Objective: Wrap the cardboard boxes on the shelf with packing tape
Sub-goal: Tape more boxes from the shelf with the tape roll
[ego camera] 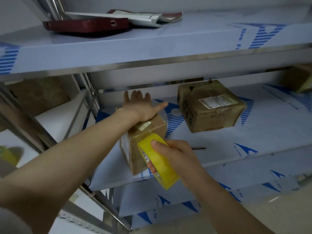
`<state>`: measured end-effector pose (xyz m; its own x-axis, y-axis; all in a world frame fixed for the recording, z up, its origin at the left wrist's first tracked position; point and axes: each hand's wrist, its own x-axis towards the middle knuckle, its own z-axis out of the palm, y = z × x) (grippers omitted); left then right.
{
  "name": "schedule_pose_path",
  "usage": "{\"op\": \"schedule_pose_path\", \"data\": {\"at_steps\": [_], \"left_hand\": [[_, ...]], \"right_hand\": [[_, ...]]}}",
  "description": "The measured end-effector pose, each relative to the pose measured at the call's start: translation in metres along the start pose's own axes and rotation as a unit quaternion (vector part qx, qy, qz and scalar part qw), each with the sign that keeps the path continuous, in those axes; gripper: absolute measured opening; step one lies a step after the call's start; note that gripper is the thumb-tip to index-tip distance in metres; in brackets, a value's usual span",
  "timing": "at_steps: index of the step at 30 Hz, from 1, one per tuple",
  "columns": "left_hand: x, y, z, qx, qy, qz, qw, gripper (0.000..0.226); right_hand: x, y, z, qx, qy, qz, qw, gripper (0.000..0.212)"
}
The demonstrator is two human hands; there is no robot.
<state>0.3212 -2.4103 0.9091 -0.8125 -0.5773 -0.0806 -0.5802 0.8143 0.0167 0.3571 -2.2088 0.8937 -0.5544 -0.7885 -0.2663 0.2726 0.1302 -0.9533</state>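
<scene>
- Fingers [136, 96] of the left hand [141, 107] are straight and fanned wide. They grip nothing, and the thumb points off to the right.
- The heel of that left palm rests on top of the small cardboard box [148, 130], so the fingers reach out past the box's far edge, over the shelf [219, 146].
- The right hand [177, 156] has its fingers curled round the yellow tape roll [160, 159]. The thumb sits on the roll's upper rim and the other fingertips hook under its near side.
- The roll is tilted, and its top end touches the near face of the small box, just below the left wrist.
- A clear strip of tape looks to run from the roll onto that box face, but it's too glossy to be sure.
- The small box carries a white label on top, right beside the left palm, and another on its left side.
- A second cardboard box [209, 107], already shiny with tape, sits on the same shelf to the right of the left thumb, well apart from it.
- A third box [300, 78] peeks in at the far right edge.
- A thin metal rod [199, 148] lies on the shelf just right of the right knuckles.
- A dark red case [84, 25] lies on the upper shelf [152, 48], above the fingers.
</scene>
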Motion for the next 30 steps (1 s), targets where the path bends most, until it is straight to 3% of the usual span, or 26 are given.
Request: {"op": "schedule_pose_path", "data": {"at_steps": [5,9,11,14,16,18,20,22,25,27,30], "left_hand": [[-0.028,0.012,0.004,-0.014,-0.016,0.041,0.999,0.087],[-0.031,-0.005,-0.013,-0.012,-0.105,-0.028,0.994,0.102],[-0.032,-0.015,-0.010,-0.040,-0.113,-0.055,0.991,0.101],[-0.032,-0.022,-0.011,-0.087,-0.080,-0.044,0.992,0.087],[-0.033,-0.027,-0.020,-0.178,-0.090,-0.003,0.980,0.073],[-0.041,-0.039,-0.034,-0.282,-0.127,0.019,0.951,0.065],[-0.049,-0.057,-0.041,-0.417,-0.146,0.024,0.897,0.057],[-0.054,-0.070,-0.041,-0.504,-0.164,0.056,0.846,0.065],[-0.067,-0.074,-0.039,-0.605,-0.167,0.098,0.772,0.028],[-0.073,-0.083,-0.033,-0.664,-0.153,0.101,0.725,0.021],[-0.073,-0.101,-0.009,-0.687,-0.116,0.066,0.714,0.032]], "right_hand": [[0.003,0.000,-0.001,0.000,0.003,0.007,1.000,0.027],[-0.001,-0.001,-0.002,-0.010,-0.005,0.011,1.000,0.025],[0.000,-0.002,-0.003,-0.013,-0.003,0.013,1.000,0.025],[-0.001,-0.009,-0.004,0.010,-0.009,0.027,1.000,0.028],[-0.002,-0.016,-0.009,0.047,-0.011,0.035,0.998,0.026],[-0.002,-0.027,-0.014,0.046,-0.033,0.020,0.998,0.022],[-0.002,-0.044,-0.015,0.036,-0.080,0.002,0.996,0.028],[0.000,-0.063,-0.013,0.047,-0.135,-0.007,0.990,0.039],[0.009,-0.095,-0.006,0.093,-0.176,-0.010,0.980,0.037],[0.018,-0.111,0.001,0.118,-0.180,-0.001,0.977,0.034],[0.036,-0.118,0.017,0.124,-0.176,0.029,0.976,0.040]]}}
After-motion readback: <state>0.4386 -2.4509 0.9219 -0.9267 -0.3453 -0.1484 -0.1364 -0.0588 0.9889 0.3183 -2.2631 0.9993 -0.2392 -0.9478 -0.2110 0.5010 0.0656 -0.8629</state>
